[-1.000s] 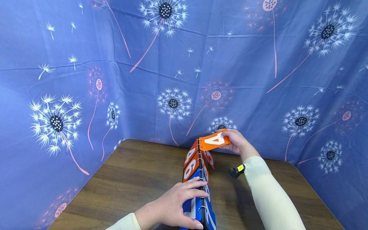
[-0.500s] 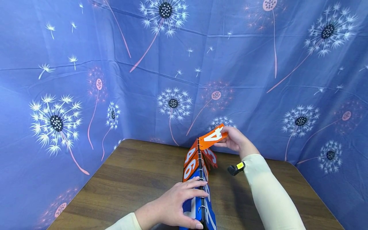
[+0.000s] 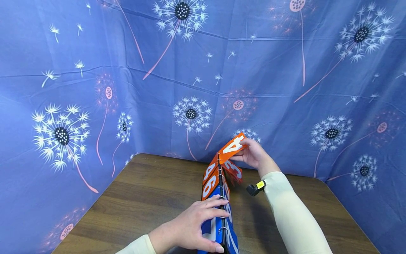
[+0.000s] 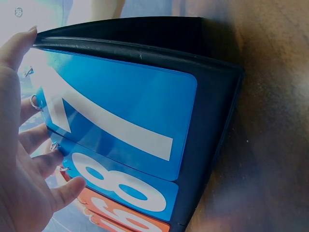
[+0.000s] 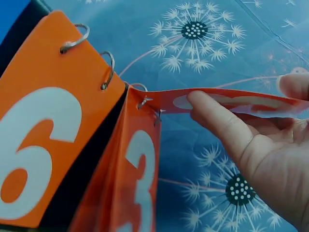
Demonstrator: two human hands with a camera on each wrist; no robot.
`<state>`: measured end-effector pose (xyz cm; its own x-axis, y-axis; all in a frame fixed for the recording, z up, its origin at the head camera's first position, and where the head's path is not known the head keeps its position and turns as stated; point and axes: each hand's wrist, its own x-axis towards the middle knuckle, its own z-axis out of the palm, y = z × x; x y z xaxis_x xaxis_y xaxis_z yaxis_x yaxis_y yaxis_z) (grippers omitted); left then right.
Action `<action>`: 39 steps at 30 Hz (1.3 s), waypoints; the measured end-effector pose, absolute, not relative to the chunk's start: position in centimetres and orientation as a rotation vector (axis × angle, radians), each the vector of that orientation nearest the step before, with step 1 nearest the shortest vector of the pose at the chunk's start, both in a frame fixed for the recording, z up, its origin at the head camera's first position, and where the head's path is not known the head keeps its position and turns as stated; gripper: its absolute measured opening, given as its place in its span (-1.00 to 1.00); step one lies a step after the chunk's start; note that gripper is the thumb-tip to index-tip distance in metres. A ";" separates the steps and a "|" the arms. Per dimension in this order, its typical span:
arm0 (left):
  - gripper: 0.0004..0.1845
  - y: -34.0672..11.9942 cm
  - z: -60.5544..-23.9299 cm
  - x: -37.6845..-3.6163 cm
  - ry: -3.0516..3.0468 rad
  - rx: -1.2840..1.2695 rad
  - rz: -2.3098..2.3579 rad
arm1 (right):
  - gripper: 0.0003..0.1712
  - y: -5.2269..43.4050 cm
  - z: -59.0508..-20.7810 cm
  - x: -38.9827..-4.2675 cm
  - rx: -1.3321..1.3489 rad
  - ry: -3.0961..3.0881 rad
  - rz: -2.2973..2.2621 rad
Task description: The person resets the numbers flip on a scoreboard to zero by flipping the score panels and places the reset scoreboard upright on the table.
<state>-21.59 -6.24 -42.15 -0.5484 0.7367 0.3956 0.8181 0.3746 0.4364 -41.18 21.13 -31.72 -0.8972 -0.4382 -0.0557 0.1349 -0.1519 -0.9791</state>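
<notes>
On the brown table (image 3: 136, 197), backed by a blue dandelion cloth (image 3: 95, 70), stands a flip scoreboard (image 3: 219, 197) with ring-bound number cards, running away from the person. The right hand (image 3: 253, 155) is at its far end, pinching the orange 4 card (image 3: 233, 146) between thumb and fingers; the card is lifted on its rings and tilts up and away from the board. Under it, an orange 3 card (image 3: 235, 170) hangs on the right face. In the right wrist view the fingers (image 5: 217, 121) lie along the underside of the raised card (image 5: 231, 101), with the 3 (image 5: 140, 179) below and an orange 6 card (image 5: 43, 145) to the left on the rings. The left hand (image 3: 193, 227) rests on the near end of the board, fingers fairly straight and spread across the top by the rings, thumb low on the near side, steadying it. The left wrist view shows its fingertips (image 4: 67, 191) against the blue cards, a 7 (image 4: 116, 125) above an 8 (image 4: 120, 186), set in the black frame (image 4: 217, 140) on the tabletop. A small black clip with a yellow tag (image 3: 256, 187) sits at the right wrist.
</notes>
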 end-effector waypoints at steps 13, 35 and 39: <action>-0.26 -6.2 -42.2 -21.7 -2.483 -1.413 -0.907 | -0.42 17.8 -30.9 -40.6 -0.267 1.892 -2.048; -0.25 -6.4 -42.2 -21.7 -2.472 -1.439 -0.914 | -0.33 12.4 -32.0 -40.7 -0.830 2.830 -0.985; -0.26 -6.3 -42.4 -21.9 -2.444 -1.444 -0.868 | -0.39 12.5 -32.7 -41.3 -0.855 2.893 -0.713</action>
